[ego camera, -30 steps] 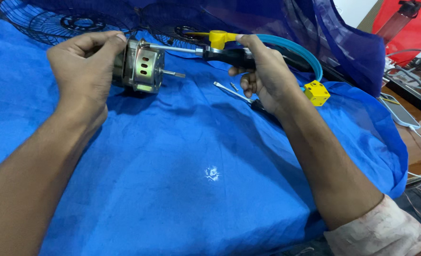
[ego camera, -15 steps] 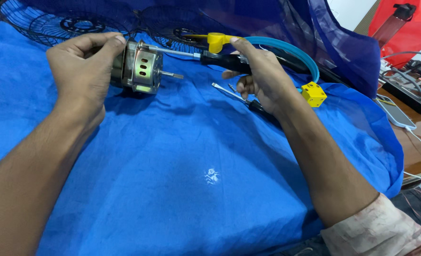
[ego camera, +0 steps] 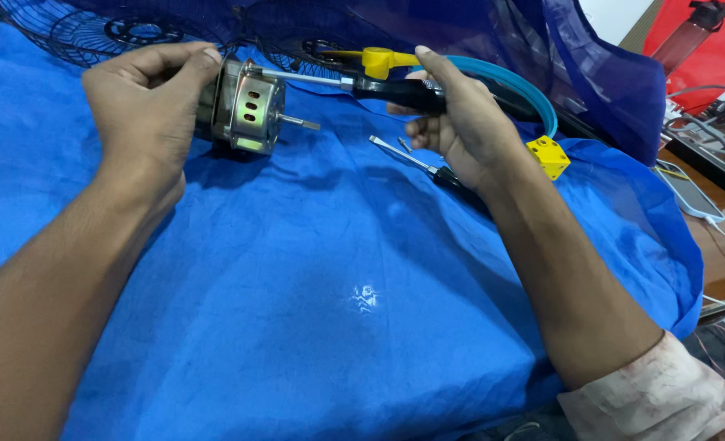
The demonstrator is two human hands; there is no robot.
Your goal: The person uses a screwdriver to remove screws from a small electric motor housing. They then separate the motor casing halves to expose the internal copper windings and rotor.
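Left hand: my left hand (ego camera: 146, 98) wraps the motor (ego camera: 244, 106), held just above the blue cloth (ego camera: 313, 310), shaft pointing right
Right hand: my right hand (ego camera: 456, 122) grips the black tool (ego camera: 399, 91), its metal tip touching the motor's top edge
Near: screwdriver (ego camera: 428, 167) on the cloth below my right hand; yellow cube (ego camera: 548, 155) beside my wrist; fan grille (ego camera: 93, 28) behind

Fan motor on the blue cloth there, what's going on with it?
A person's left hand holds a small metal fan motor just above the blue cloth, its shaft pointing right. The right hand grips a black-handled screwdriver with its tip at the motor's casing. A second screwdriver lies on the cloth, and fan grilles sit behind.
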